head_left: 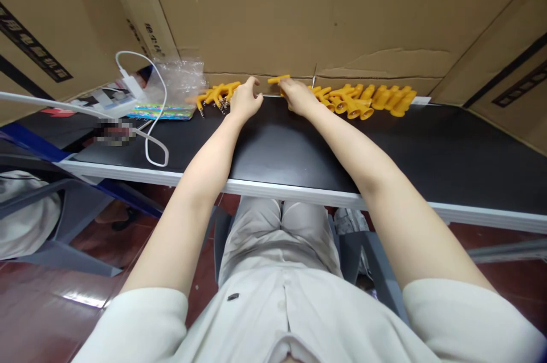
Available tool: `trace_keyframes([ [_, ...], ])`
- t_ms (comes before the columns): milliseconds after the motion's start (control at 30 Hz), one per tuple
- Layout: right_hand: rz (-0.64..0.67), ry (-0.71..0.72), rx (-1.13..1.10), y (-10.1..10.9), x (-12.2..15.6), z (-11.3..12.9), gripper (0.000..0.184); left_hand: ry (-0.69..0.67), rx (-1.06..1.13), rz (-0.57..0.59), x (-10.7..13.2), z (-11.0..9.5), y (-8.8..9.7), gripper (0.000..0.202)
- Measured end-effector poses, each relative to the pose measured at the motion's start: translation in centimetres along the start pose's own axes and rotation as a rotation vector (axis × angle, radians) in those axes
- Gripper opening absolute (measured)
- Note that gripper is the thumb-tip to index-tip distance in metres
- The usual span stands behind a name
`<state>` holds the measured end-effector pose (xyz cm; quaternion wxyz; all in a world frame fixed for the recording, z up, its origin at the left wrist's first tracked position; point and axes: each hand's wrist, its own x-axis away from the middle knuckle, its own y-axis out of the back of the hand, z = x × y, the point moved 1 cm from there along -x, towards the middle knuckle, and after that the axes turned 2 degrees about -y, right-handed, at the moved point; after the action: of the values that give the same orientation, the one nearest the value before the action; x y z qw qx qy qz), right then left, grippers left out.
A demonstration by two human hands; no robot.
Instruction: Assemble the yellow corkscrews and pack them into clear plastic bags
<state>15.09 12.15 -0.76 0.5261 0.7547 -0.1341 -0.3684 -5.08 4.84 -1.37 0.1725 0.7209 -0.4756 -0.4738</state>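
My right hand (299, 96) is closed on a yellow plastic piece (278, 78), whose slim end sticks out to the left past the fingertips. My left hand (245, 101) is a short way to the left, thumb and forefinger curved apart with nothing visible between them. Beside it lies a row of yellow branching pieces (220, 91) with small metal spirals or chains hanging off them. To the right of my right hand, partly covered by it, are several yellow branching pieces (346, 100) with round hollow ends. Farther right, more yellow pieces (393, 100) stand packed side by side.
Tall cardboard walls (299, 15) close off the back and sides of the black table (286, 146). At the left are a white cable (164, 89), clear plastic bag (182, 81) and colourful flat packet (162, 112). A grey chair (81, 215) stands at lower left.
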Motion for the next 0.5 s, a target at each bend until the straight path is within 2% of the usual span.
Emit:
trace_keyframes([
  [100,0.075,-0.068,0.013,-0.3,0.3,0.8,0.052,-0.031,0.025,0.002,0.0,0.0,-0.2,0.041],
  [233,0.132,-0.08,0.024,-0.5,0.9,2.0,0.054,-0.063,0.023,0.02,-0.1,0.2,-0.4,0.044],
  [367,0.117,-0.106,0.022,-1.2,1.3,2.4,0.053,-0.065,0.032,0.064,-0.3,0.6,-0.6,0.05],
  [500,0.102,-0.121,0.011,-1.3,1.7,2.6,0.055,-0.113,0.065,0.06,-0.5,1.0,-0.9,0.05],
])
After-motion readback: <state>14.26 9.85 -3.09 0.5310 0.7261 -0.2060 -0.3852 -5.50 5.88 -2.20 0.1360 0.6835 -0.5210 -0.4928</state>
